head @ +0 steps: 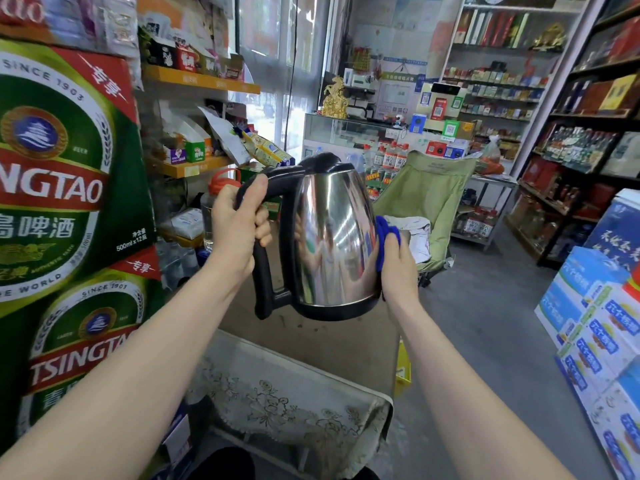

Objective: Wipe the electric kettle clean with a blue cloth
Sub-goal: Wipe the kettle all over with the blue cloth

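Note:
A stainless-steel electric kettle [332, 237] with a black lid, base and handle hangs in the air in the middle of the head view, tilted slightly. My left hand [239, 223] grips its black handle on the left side. My right hand [400, 268] presses a bunched blue cloth [384, 237] against the kettle's right flank. Only a part of the cloth shows between my fingers and the steel wall.
Stacked green beer cartons [65, 188] rise close on the left. Below the kettle stands a small table with a patterned cover [294, 403]. A green folding chair [429, 195] sits behind, blue boxes [595, 327] on the right, shop shelves [581, 140] beyond.

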